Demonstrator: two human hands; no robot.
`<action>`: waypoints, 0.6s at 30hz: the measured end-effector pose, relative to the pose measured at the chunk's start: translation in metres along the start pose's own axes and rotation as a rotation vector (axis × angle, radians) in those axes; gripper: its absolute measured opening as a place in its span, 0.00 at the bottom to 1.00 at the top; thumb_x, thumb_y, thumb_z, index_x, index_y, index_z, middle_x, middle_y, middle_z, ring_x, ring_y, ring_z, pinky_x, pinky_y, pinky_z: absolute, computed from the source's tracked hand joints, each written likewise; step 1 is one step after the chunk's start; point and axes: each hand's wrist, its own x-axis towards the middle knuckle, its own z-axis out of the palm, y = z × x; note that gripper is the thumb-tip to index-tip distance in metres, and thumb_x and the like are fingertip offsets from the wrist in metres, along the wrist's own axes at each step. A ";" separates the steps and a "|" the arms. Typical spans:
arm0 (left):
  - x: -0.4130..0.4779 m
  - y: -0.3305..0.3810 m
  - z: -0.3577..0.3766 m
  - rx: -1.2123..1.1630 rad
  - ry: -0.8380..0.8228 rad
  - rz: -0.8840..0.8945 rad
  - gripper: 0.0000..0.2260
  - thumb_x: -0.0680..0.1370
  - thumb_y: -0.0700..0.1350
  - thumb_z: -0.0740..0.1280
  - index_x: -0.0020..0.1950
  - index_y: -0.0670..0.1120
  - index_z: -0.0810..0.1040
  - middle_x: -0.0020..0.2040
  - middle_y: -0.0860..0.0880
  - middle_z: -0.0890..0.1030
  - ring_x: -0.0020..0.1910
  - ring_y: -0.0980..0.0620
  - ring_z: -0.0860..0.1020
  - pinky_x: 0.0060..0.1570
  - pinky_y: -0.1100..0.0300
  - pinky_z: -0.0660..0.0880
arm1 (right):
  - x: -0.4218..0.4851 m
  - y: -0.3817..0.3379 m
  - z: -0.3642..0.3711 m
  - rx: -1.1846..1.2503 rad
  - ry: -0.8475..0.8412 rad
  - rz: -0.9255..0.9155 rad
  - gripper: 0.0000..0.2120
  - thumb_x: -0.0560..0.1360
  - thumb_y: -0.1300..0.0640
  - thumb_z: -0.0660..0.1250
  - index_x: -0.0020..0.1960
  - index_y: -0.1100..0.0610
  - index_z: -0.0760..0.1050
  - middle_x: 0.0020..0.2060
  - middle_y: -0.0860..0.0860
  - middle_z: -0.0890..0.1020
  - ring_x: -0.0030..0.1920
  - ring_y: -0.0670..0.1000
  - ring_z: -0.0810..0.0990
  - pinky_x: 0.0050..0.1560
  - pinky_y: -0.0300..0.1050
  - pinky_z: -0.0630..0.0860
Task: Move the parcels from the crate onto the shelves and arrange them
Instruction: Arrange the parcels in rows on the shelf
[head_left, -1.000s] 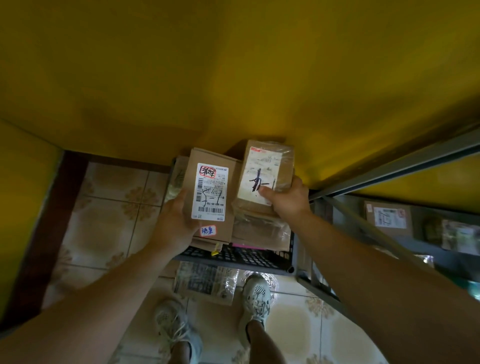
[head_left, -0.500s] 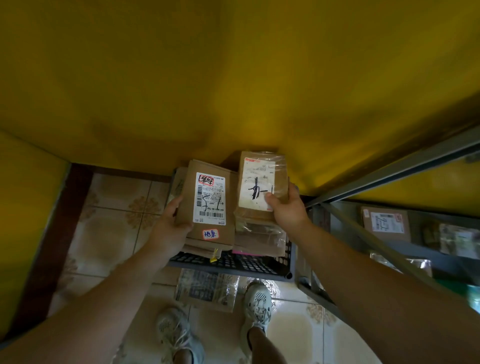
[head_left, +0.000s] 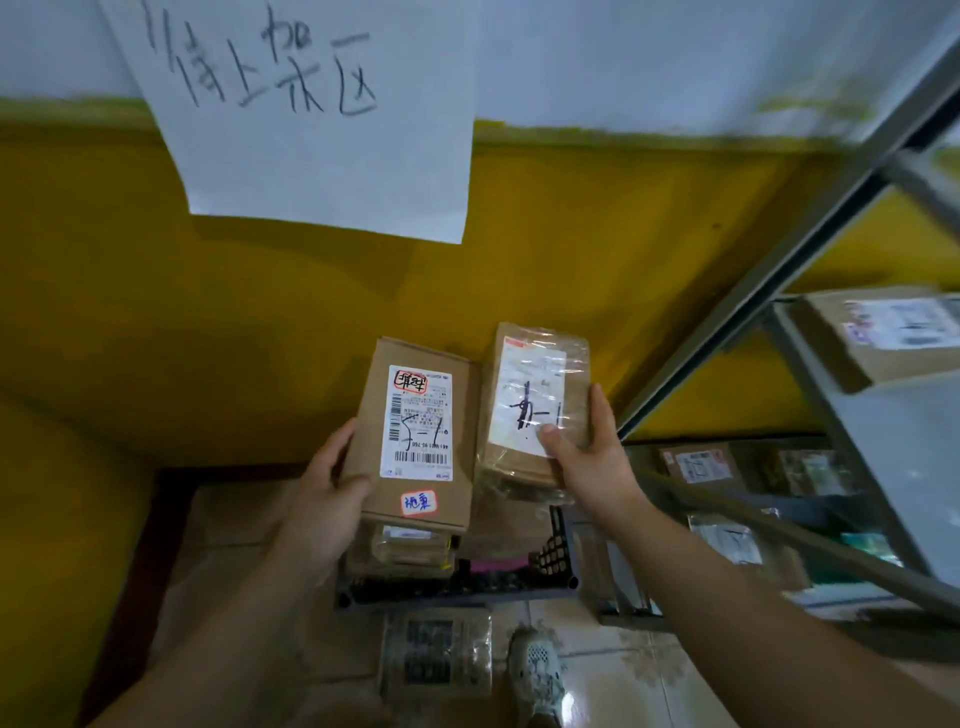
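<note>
At the frame's centre our left hand (head_left: 322, 499) gripped a labelled cardboard parcel (head_left: 415, 431) by its left edge, thumb across its face. Our right hand (head_left: 587, 462) clasped a plastic-wrapped parcel (head_left: 535, 395) just beside it. Both were held above the dark crate (head_left: 457, 590) at lower centre, with the shelves (head_left: 904, 467) at the right.

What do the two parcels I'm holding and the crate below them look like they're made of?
Left-hand parcel: matte brown cardboard, crisp folded edges, white paper label. Right-hand parcel: brown card under glossy clear film that wrinkles and glints. Crate: dark moulded lattice, probably plastic.
</note>
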 end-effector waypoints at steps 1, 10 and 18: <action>-0.010 0.007 -0.007 0.015 -0.023 0.033 0.29 0.79 0.36 0.63 0.75 0.59 0.63 0.62 0.53 0.75 0.45 0.60 0.79 0.34 0.66 0.75 | -0.017 -0.007 0.000 0.014 0.019 -0.028 0.41 0.75 0.47 0.72 0.75 0.30 0.49 0.71 0.49 0.72 0.63 0.57 0.79 0.57 0.64 0.79; -0.094 0.071 -0.057 -0.025 -0.059 0.235 0.28 0.79 0.36 0.63 0.73 0.60 0.65 0.63 0.53 0.75 0.50 0.59 0.77 0.38 0.63 0.75 | -0.147 -0.069 -0.014 0.071 0.191 -0.183 0.39 0.78 0.52 0.70 0.78 0.36 0.48 0.68 0.47 0.72 0.58 0.55 0.81 0.55 0.60 0.81; -0.199 0.100 -0.060 -0.115 -0.031 0.454 0.28 0.77 0.38 0.68 0.71 0.61 0.65 0.52 0.62 0.76 0.49 0.56 0.79 0.38 0.62 0.77 | -0.240 -0.097 -0.060 0.002 0.214 -0.386 0.44 0.72 0.47 0.75 0.77 0.34 0.49 0.66 0.46 0.75 0.57 0.54 0.81 0.55 0.61 0.81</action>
